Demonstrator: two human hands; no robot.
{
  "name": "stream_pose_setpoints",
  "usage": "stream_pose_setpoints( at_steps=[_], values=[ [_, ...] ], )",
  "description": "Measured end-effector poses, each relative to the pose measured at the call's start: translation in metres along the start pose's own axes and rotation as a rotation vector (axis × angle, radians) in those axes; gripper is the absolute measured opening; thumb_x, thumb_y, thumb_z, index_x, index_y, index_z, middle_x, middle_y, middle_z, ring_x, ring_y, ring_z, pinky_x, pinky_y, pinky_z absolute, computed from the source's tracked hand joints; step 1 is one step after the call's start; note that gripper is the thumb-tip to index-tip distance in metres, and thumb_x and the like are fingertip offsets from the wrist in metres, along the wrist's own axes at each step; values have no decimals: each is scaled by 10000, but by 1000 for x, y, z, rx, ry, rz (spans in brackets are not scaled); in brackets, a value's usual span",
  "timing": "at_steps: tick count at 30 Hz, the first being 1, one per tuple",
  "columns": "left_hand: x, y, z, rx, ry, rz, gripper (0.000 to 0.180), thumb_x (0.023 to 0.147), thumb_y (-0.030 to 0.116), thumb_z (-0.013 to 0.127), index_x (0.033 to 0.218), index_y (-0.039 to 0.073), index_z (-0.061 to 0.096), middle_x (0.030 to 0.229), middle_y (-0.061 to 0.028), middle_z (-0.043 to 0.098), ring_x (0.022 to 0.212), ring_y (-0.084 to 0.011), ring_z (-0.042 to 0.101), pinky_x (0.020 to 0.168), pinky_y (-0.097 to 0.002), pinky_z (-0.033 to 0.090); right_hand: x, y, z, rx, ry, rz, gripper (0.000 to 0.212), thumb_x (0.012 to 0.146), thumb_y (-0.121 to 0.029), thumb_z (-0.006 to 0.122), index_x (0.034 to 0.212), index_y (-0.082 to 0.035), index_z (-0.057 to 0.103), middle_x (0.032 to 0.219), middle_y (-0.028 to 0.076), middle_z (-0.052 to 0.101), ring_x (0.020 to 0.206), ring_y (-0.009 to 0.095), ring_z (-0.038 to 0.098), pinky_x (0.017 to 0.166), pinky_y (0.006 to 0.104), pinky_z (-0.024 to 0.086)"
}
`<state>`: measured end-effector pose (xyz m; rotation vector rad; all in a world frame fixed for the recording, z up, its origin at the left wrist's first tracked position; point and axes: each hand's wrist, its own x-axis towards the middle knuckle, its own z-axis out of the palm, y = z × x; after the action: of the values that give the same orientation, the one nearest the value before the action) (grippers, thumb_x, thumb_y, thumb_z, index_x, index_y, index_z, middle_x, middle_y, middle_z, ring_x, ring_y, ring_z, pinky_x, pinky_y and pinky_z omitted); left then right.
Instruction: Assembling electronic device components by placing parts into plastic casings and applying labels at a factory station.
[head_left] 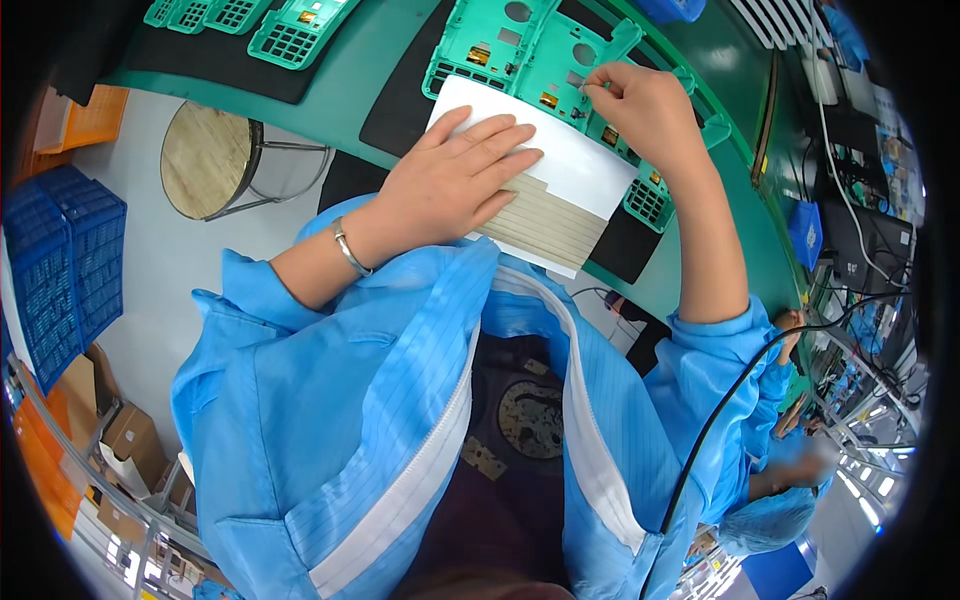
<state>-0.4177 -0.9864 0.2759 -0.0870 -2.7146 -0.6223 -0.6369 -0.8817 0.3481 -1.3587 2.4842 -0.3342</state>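
My left hand (455,180) lies flat, fingers spread, on a white sheet (575,160) that carries rows of tan strips (540,225). A silver bracelet (348,248) circles that wrist. My right hand (645,105) is pinched, thumb and forefinger together, on a small tan strip over a green plastic frame (545,55) with round holes and small gold parts. The sheet overlaps the near edge of this frame. Both rest on a black mat (400,95) on the green workbench (370,50).
More green frames (295,30) lie on another black mat at the far left. A round stool (210,160) stands on the floor, with blue crates (65,265), an orange bin (95,115) and cardboard boxes (125,435) to the left. Another person in blue (780,490) works at lower right.
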Motion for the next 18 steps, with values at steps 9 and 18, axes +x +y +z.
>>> stream_pose_setpoints(
  at_steps=[9,18],
  values=[
    [-2,-5,6,-3,89,14,494,796,257,636,1272,166,537,1339,-29,499,1258,-185,441,1077,-411,270,21,-5,4,-193,-16,-91,164,810,-226,619,846,-76,672,628,77,620,564,222,577,542,351,446],
    [-1,-6,8,13,106,30,490,797,259,634,1266,150,544,1337,-35,502,1253,-185,446,1081,-407,261,23,-4,5,-234,13,-143,160,805,-231,627,840,-81,670,623,85,621,560,246,585,542,365,454]
  ],
)
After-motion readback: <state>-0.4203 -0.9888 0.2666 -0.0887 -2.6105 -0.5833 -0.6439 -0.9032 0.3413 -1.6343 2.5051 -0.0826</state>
